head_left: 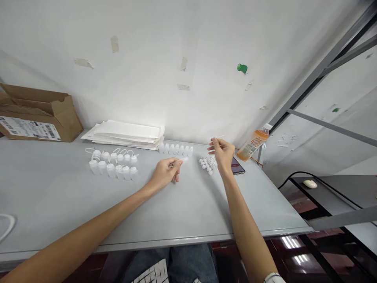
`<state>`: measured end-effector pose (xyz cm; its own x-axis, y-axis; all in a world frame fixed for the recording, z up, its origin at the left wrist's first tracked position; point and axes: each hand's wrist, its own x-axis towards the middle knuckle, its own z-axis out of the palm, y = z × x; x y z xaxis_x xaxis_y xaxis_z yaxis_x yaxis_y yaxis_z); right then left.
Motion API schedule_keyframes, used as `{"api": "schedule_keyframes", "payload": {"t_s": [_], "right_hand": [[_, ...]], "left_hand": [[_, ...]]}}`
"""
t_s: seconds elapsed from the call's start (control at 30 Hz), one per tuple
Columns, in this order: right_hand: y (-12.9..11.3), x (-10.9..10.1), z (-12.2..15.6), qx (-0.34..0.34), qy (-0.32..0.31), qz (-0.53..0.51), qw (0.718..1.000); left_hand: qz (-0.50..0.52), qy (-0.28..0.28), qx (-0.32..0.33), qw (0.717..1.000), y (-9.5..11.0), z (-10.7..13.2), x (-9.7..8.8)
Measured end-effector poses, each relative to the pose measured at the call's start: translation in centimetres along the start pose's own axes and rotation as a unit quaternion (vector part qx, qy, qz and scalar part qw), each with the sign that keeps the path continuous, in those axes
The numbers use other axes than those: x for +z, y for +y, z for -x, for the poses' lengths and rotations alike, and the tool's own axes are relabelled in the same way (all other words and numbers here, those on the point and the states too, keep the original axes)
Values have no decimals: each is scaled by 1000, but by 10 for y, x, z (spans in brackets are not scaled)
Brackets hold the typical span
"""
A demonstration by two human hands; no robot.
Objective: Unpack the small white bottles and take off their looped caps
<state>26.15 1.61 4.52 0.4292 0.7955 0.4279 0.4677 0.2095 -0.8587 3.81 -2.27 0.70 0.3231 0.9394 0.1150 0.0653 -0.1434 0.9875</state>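
My left hand (167, 173) is closed in a pinch just above the table, with a small translucent white piece (184, 158) at its fingertips. I cannot make out its exact kind. Just behind it stands a row of small white squeeze bottles (176, 150). My right hand (223, 154) is raised, with thumb and forefinger pinched on a thin white strand (218, 137). Below and left of it lies a cluster of small white caps (206, 164). On the left, two rows of white bottles (111, 169) stand upright, several with thin white loops at their tops.
A stack of white paper sheets (126, 131) lies by the wall, beside an open cardboard box (66, 122). At right, an orange drink bottle (253, 144) leans near a phone (237, 167). A white curved object (11, 226) lies at the grey table's (182, 212) left edge.
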Motion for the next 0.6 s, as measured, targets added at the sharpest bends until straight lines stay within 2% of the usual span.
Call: {"api": "schedule_keyframes", "payload": {"t_s": [0.1,0.2,0.27,0.4,0.6], "right_hand": [[14,-23,-13,26,26,30,999],[25,-41,-19,93,17,97,991],[28,-48,-20,131,0,138,982],[29,-55,-19,154,-81,189,966],[24,-54,-15,166,-229,179,942]], "left_hand": [[-74,-20,18,997,-4,3,2],[-167,-7,49,985,-5,4,-2],[-193,1,67,979,-5,4,-5],[-202,1,79,976,-6,3,-7],[-227,-17,73,971,-9,4,-5]]}}
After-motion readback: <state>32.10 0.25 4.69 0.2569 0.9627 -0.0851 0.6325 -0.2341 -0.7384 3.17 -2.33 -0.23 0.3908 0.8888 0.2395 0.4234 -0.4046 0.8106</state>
